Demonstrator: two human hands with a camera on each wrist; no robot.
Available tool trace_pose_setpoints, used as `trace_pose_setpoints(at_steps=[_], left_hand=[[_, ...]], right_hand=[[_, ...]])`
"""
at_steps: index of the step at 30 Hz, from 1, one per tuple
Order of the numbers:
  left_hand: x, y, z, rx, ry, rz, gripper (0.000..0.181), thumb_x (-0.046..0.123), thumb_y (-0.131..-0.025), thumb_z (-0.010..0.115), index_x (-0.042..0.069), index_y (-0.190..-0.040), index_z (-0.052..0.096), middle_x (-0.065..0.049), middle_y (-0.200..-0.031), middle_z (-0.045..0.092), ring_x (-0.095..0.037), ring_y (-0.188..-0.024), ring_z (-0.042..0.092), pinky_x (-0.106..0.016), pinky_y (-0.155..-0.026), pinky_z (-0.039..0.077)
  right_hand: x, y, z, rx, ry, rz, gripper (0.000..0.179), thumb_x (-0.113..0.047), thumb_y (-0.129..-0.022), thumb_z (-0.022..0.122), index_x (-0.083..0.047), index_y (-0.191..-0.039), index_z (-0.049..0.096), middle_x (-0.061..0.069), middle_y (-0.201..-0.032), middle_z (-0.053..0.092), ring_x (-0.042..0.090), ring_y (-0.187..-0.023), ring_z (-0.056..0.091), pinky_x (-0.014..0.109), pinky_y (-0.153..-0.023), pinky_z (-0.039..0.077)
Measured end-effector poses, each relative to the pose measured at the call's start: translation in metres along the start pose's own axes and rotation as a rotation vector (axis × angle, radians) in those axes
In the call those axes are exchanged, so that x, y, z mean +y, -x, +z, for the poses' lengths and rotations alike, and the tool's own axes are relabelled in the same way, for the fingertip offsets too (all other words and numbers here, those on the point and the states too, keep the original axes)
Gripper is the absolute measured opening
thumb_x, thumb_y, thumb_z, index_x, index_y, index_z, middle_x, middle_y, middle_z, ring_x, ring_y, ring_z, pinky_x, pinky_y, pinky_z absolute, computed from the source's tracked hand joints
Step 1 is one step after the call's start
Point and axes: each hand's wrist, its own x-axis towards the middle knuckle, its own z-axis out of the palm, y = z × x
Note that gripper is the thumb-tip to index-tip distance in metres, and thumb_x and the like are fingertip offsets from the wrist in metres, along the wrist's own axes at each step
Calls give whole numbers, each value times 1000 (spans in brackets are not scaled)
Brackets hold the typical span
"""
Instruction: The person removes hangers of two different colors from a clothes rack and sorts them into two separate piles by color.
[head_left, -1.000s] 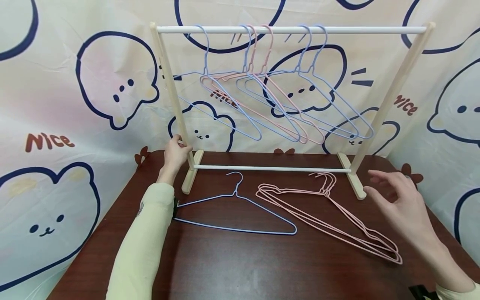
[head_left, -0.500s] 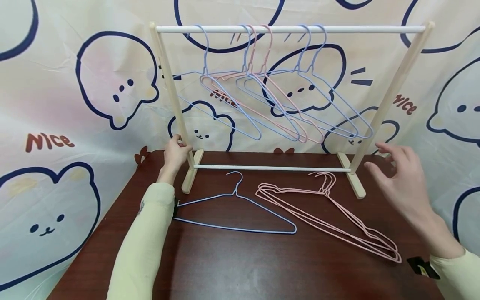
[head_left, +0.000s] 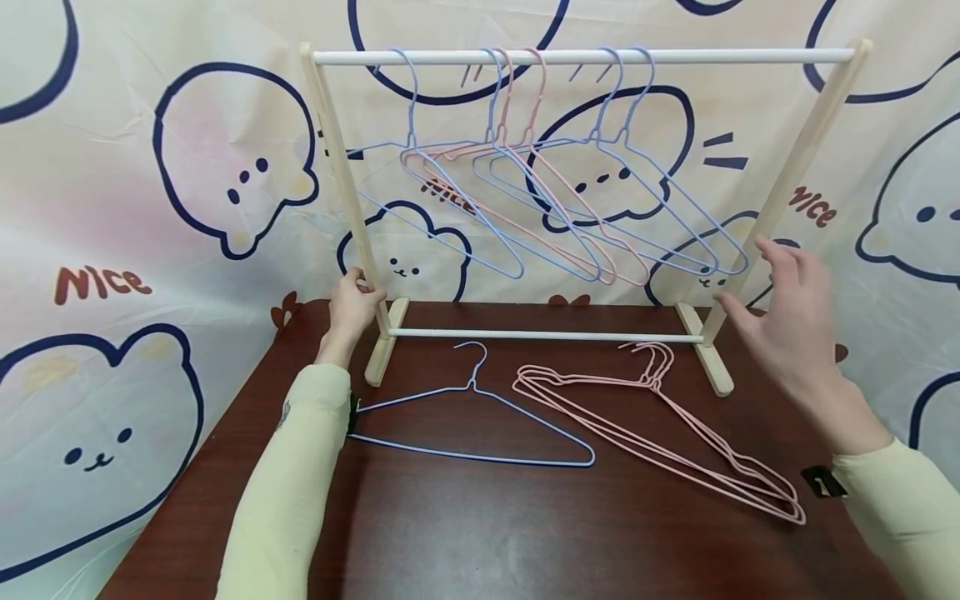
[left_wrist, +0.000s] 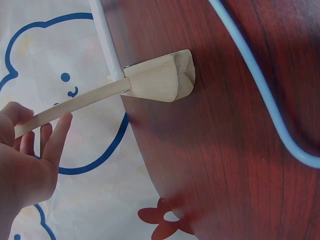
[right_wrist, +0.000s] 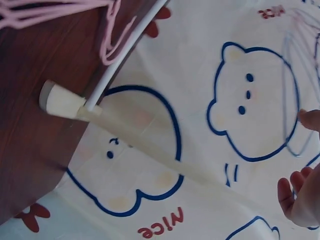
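A small clothes rack has pale wooden posts and a white top rail [head_left: 712, 57]. My left hand [head_left: 354, 312] grips the left post [head_left: 347, 183] low down; in the left wrist view, thumb and fingers lie on either side of this post [left_wrist: 95, 96]. Beside the right post [head_left: 798, 167] my right hand [head_left: 798, 312] is raised with thumb and fingers spread apart, holding nothing. In the right wrist view, that hand [right_wrist: 305, 200] shows only partly at the right edge. Several blue and pink hangers [head_left: 558, 190] hang from the rail.
One blue hanger [head_left: 480, 457] lies flat on the dark brown table [head_left: 480, 533], near my left forearm. A stack of pink hangers [head_left: 654, 385] lies to its right. The rack's white lower bar [head_left: 547, 335] runs behind them. A cartoon-print cloth [head_left: 247, 333] covers the back and sides.
My right hand has moved up and left, from beside the rack's right foot to the right post. My left hand keeps its grip, and the hangers have not moved.
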Motion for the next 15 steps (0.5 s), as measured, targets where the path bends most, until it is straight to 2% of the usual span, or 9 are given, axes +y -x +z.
trace_pose_setpoints(at_steps=[4,9,12,15], left_hand=[[0,0,-1,-8,8,-4,34,16,-93,58,2,-124,53,-22,-115,65,-38,-103,66,-49,-88,54],[-1,-1,-2,-11,10,-6,34,16,-93,59,2,-124,53,-22,-117,65,-38,-105,65,-50,-91,54],[-1,-1,-1,-11,4,-5,34,17,-93,59,3,-123,53,-21,-116,65,-38,-103,66,-50,-90,54],[-1,-1,-1,-5,1,-4,34,17,-93,60,3,-123,53,-21,-115,65,-37,-102,66,-49,-89,54]], right_hand=[[10,-6,9,-32,40,5,89,-3,-73,84,-7,-149,37,36,-120,48,48,-104,44,57,-84,35],[18,-13,17,-71,63,52,90,-6,-78,82,-13,-152,32,30,-121,53,43,-95,52,49,-71,38],[22,-16,21,-80,53,72,87,-4,-81,79,-17,-153,32,25,-117,60,40,-89,58,34,-68,40],[25,-17,23,-67,40,51,82,0,-84,75,-19,-153,35,23,-105,66,32,-78,61,16,-63,34]])
